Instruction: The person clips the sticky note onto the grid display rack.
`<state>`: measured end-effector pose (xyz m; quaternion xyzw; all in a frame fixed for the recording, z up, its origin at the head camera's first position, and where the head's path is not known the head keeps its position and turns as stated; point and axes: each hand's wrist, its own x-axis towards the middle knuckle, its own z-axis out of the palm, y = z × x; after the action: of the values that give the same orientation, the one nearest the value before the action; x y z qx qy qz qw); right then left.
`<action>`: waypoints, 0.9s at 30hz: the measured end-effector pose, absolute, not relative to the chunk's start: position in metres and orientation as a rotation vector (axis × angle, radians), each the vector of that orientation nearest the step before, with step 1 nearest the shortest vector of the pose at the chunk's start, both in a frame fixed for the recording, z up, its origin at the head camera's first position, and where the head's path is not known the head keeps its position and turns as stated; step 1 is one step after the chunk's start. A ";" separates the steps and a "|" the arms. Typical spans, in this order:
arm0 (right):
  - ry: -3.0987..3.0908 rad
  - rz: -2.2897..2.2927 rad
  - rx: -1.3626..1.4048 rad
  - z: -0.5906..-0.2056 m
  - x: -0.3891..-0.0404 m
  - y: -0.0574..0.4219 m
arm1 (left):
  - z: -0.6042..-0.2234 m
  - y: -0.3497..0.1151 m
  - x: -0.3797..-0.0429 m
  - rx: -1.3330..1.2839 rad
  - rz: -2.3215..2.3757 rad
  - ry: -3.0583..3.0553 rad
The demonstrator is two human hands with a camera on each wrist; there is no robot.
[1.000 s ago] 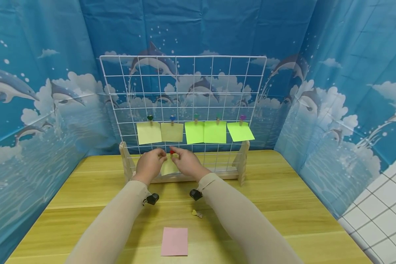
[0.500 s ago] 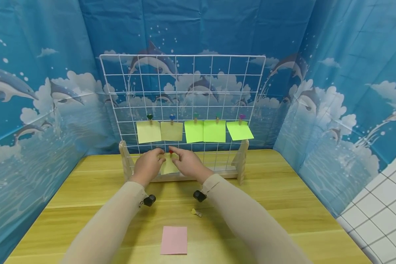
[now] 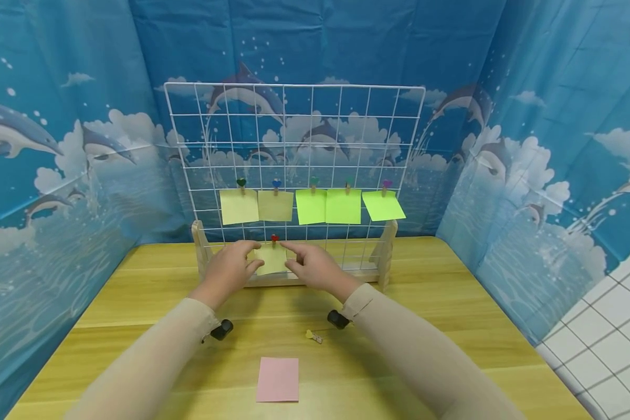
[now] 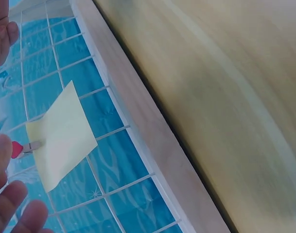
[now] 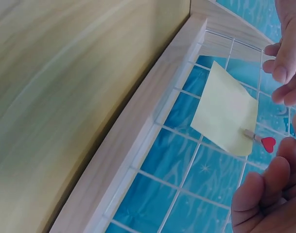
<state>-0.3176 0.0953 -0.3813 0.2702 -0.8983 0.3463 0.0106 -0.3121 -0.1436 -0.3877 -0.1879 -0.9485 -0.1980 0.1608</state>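
A pale yellow sticky note (image 3: 270, 259) hangs low on the white wire grid (image 3: 299, 143), held at its top by a small wooden clothespin with a red heart (image 3: 275, 238). My left hand (image 3: 227, 269) is beside the note's left edge, fingers loosely bent and holding nothing. On the other side, my right hand (image 3: 317, 267) has its index finger extended toward the note's upper right corner, gripping nothing. In the right wrist view the note (image 5: 227, 109) hangs from the clothespin (image 5: 259, 139), with the fingers apart from the paper.
Above hang two yellowish notes (image 3: 239, 207) and several bright green notes (image 3: 343, 208) on heart clothespins. A pink sticky note (image 3: 277, 380) and a loose yellow-heart clothespin (image 3: 314, 336) lie on the wooden table (image 3: 430, 326). Wooden feet (image 3: 386, 256) support the grid.
Both hands have drawn apart from the red clothespin, left hand to the left and right hand to the right. The pale yellow note stays hanging, now more fully visible.
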 end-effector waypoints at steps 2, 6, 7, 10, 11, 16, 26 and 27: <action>-2.803 1.075 0.848 -0.382 -0.315 0.100 | -0.387 -0.146 -0.308 -0.570 -0.560 -2.705; -2.804 1.047 0.867 -0.383 -0.310 0.109 | -0.388 -0.150 -0.300 -0.609 -0.544 -2.722; -2.806 1.042 0.870 -0.383 -0.308 0.110 | -0.388 -0.151 -0.297 -0.621 -0.536 -2.730; -2.817 1.011 0.873 -0.385 -0.304 0.115 | -0.389 -0.154 -0.290 -0.650 -0.529 -2.768; -2.825 1.000 0.869 -0.385 -0.302 0.116 | -0.390 -0.155 -0.287 -0.666 -0.525 -2.779; -2.877 0.913 0.880 -0.391 -0.295 0.125 | -0.392 -0.159 -0.273 -0.703 -0.539 -2.836; -2.966 0.715 0.954 -0.401 -0.283 0.142 | -0.398 -0.165 -0.254 -0.759 -0.490 -2.894; -2.979 0.710 0.954 -0.402 -0.282 0.143 | -0.398 -0.165 -0.253 -0.765 -0.476 -2.902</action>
<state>-0.2817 0.1429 -0.4018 0.2972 -0.9283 0.2212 -0.0330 -0.2532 -0.1651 -0.3984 -0.2513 -0.9538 -0.1564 0.0513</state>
